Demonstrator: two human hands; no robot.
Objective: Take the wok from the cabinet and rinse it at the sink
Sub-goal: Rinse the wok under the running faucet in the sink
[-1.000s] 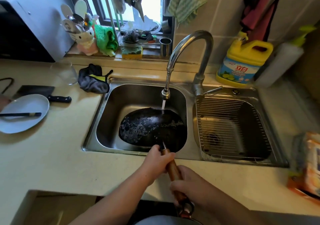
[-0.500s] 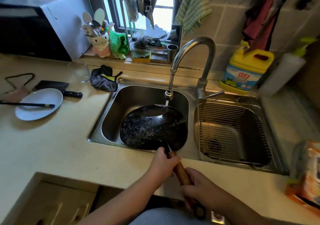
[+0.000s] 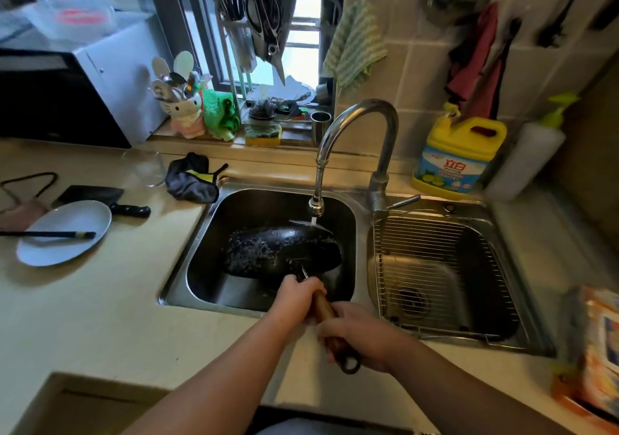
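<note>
Head view: one wok point(image 3: 284, 250) is sitting tilted inside the left basin of the sink point(image 3: 201, 250), its far rim catching a thin stream from the single faucet point(image 3: 358, 126). Two hands are gripping its one wooden handle point(image 3: 322, 307): left hand point(image 3: 296, 295) is closing around the end near the pan, right hand point(image 3: 361, 337) is wrapping the end near the hanging loop. Two basins; the right one is carrying one wire rack point(image 3: 438, 267). The wok is nearly filling the basin's right half, leaving room at the left. Counter at left is holding one plate point(image 3: 63, 230), one cleaver point(image 3: 100, 197), one dark cloth point(image 3: 192, 178). One yellow detergent jug point(image 3: 459, 156) is standing behind the sink.
</note>
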